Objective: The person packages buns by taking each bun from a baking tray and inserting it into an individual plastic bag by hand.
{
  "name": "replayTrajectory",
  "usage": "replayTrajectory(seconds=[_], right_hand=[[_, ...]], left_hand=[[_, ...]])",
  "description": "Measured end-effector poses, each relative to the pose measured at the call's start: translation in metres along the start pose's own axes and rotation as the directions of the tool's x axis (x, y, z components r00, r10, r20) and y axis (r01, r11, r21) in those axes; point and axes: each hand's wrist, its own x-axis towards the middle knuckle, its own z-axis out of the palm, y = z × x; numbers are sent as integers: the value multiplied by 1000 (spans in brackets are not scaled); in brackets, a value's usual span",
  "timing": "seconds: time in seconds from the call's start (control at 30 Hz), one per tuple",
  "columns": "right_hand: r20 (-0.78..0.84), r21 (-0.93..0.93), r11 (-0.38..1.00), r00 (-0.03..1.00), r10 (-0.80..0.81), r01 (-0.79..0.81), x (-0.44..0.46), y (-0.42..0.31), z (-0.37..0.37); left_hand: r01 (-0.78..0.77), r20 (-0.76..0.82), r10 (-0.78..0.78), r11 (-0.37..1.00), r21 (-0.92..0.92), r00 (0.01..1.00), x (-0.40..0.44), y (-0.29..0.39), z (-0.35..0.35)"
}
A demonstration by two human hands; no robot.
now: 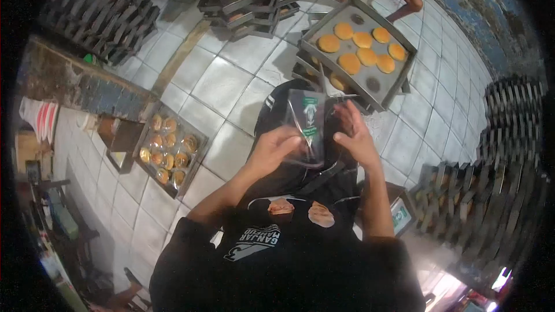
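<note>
My left hand (278, 149) is closed on a clear plastic bag (305, 112) with green and white print, thumb lying over its lower part. The bag looks flat, with no bun visible in it. Just right of the bag is my right hand (359, 138), its fingers apart and a little blurred, with nothing seen in it. Beyond my hands, a metal baking tray (374, 102) carries several round golden buns (366, 56). It rests at an angle on other trays, where another bun (338, 82) shows partly.
On the tiled floor to the left stands a tray (199, 161) of wrapped buns (170, 141). Stacked trays rise at the back (245, 0) and on the right (462, 202). Another person's arm (409, 4) is beyond the bun tray. A box (400, 215) sits by my right elbow.
</note>
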Motion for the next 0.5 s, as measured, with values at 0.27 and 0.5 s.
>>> replayTrajectory(seconds=[0.27,0.5], right_hand=[[37,49,968,968,246,-248,-25,-24,27],[43,295,889,935,353,-349,-71,12,55]], left_hand=[[390,86,-447,651,-651,890,-29,31,4],[307,-216,-305,951,-25,927,-53,-6,16]])
